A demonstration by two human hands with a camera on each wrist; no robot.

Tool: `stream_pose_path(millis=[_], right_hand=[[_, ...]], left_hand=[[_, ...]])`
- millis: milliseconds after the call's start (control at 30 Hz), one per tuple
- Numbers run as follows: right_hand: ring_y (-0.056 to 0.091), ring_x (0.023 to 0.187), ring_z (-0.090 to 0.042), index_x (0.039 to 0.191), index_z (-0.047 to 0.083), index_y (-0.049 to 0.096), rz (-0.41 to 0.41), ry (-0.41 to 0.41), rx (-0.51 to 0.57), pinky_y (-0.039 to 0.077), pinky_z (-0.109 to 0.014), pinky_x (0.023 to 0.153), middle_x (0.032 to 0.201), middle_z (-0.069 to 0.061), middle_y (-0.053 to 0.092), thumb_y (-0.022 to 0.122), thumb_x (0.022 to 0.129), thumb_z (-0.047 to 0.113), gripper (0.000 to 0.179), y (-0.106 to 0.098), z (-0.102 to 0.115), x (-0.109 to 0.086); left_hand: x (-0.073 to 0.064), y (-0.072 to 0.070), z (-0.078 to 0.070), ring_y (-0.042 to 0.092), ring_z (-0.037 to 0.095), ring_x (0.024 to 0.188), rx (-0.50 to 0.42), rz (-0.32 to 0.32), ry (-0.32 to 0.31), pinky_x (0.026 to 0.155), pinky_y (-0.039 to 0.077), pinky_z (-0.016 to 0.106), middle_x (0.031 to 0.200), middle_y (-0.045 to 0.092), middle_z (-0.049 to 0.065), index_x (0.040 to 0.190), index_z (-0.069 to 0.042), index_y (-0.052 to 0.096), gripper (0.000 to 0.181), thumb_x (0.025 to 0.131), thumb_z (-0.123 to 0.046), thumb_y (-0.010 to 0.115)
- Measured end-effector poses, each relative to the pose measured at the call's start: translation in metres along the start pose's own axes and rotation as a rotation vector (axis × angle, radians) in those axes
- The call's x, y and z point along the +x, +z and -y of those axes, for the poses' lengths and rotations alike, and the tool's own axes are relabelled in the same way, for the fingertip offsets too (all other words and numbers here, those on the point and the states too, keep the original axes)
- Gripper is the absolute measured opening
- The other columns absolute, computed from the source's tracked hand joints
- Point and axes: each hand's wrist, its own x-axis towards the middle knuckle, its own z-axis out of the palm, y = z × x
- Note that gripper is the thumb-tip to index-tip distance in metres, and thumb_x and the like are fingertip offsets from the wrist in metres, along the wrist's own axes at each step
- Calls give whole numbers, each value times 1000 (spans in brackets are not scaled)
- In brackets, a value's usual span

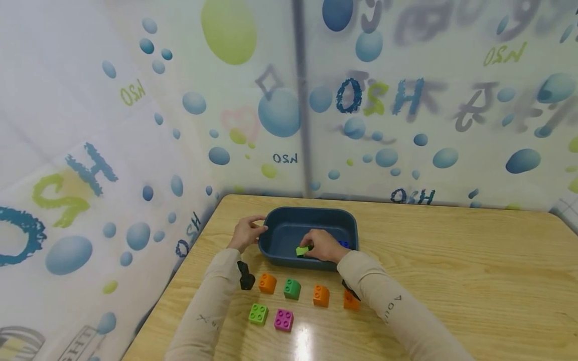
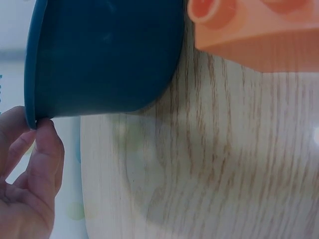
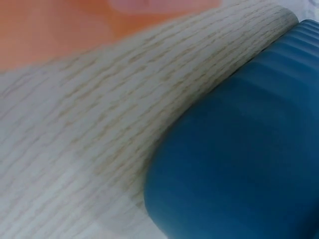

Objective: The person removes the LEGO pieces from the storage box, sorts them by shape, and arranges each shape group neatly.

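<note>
A dark blue plastic bin (image 1: 286,233) stands on the wooden table in the head view. My left hand (image 1: 246,233) grips its left end, and in the left wrist view the fingers (image 2: 46,154) pinch the rim. Inside the bin, my right hand (image 1: 324,245) holds a lime green toy building brick (image 1: 301,251) between thumb and fingers, low near the front wall. A blue brick (image 1: 344,244) lies in the bin's right end, partly covered by the right hand. The right wrist view shows the bin's outer wall (image 3: 239,149) but not the hand.
In front of the bin lie orange bricks (image 1: 267,284), (image 1: 321,296), a third orange brick (image 1: 351,301) partly under the right sleeve, a green brick (image 1: 292,289), a lime brick (image 1: 258,314) and a magenta brick (image 1: 283,320). A patterned curtain (image 1: 384,125) hangs behind the table (image 1: 451,260).
</note>
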Motion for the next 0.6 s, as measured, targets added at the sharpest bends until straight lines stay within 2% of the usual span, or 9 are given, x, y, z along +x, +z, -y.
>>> stream_pose_path(millis=[600], right_hand=[[55,71,-15,84,7,58,24,-37,41,47,-27,66,82,-3,61,71,73,5,17,-3,0,-2]], left_hand=[[0,0,0,60,30,74,6,4,7,56,52,32,91,58,21,121,-6,54,37,84,-7,60]])
